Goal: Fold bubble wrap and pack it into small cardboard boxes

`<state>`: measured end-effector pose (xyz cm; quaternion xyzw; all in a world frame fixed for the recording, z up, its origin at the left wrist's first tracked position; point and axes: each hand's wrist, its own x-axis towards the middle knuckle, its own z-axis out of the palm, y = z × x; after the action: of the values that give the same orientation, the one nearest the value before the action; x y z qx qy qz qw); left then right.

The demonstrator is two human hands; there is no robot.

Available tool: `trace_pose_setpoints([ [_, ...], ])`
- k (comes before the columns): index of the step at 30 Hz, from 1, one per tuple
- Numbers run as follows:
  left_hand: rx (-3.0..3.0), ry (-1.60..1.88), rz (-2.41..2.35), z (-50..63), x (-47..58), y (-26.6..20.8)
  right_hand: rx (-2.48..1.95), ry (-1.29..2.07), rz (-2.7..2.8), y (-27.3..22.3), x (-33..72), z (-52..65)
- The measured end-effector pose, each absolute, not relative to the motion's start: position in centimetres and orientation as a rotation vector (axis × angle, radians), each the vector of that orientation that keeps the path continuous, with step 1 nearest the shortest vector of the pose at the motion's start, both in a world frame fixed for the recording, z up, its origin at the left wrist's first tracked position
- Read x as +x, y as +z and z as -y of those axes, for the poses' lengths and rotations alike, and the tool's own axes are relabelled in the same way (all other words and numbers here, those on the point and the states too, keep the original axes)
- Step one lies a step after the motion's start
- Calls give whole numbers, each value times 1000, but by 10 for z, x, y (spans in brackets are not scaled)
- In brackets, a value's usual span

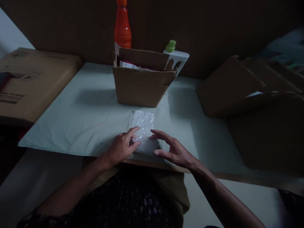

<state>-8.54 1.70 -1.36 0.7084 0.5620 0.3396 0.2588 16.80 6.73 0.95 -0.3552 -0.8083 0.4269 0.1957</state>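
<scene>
Standing beyond bubble wrap (144, 119), an open-topped carton (140, 87) was seen; left hand (120, 147) and right hand (175, 151) (fingers parted) were angled inward.

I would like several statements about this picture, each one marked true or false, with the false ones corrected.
1. Both the left hand and the right hand are at the bubble wrap. True.
2. The bubble wrap lies inside the middle box. False: it lies in front of that box.
3. An orange bottle stands behind the middle box. True.
4. The white bottle has a red cap. False: its cap is green.
</scene>
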Motion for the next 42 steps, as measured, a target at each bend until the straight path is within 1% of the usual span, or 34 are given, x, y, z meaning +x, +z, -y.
trace_pose_setpoints([
  [3, 1975, 777, -1625, -28, -80, -22, -1121, 751, 2238, -4, 161, -54],
  [5, 2002, 699, -1676, -30, -79, -27, -1129, 439, 2231, -10, 156, -46],
  [7, 2030, 648, -1707, -30, -78, -31, -1058, 264, 2278, -14, 151, -37],
  [8, 2050, 632, -1711, -30, -78, -33, -1006, 241, 2336, -15, 149, -32],
  [11, 2117, 660, -1720, -27, -79, -34, -880, 274, 2528, -22, 140, -24],
  [14, 2204, 868, -1772, -14, -83, -28, -856, 297, 2544, -30, 134, -27],
  [17, 2333, 1051, -1639, 6, -90, -18, -841, 398, 2478, -32, 131, -33],
  [20, 2364, 971, -1470, 19, -94, -16, -848, 587, 2413, -29, 131, -36],
  [22, 2275, 926, -1497, 19, -94, -21, -901, 632, 2357, -25, 131, -35],
  [24, 2159, 940, -1580, 11, -94, -27, -967, 504, 2322, -22, 131, -33],
  [27, 2061, 964, -1671, -6, -93, -34, -969, 192, 2372, -21, 130, -31],
  [30, 2065, 976, -1742, -16, -95, -35, -915, 80, 2523, -24, 124, -35],
  [33, 2154, 1021, -1686, -12, -99, -30, -937, 141, 2558, -27, 120, -42],
  [36, 2220, 978, -1498, 1, -105, -23, -928, 372, 2544, -22, 122, -44],
  [38, 2183, 923, -1467, 7, -107, -21, -914, 533, 2529, -17, 126, -41],
  [39, 2155, 904, -1489, 8, -107, -21, -922, 561, 2515, -15, 128, -39],
  [40, 2133, 889, -1530, 8, -107, -23, -944, 539, 2498, -14, 129, -37],
  [42, 2128, 872, -1633, 3, -105, -28, -988, 382, 2472, -13, 129, -32],
])
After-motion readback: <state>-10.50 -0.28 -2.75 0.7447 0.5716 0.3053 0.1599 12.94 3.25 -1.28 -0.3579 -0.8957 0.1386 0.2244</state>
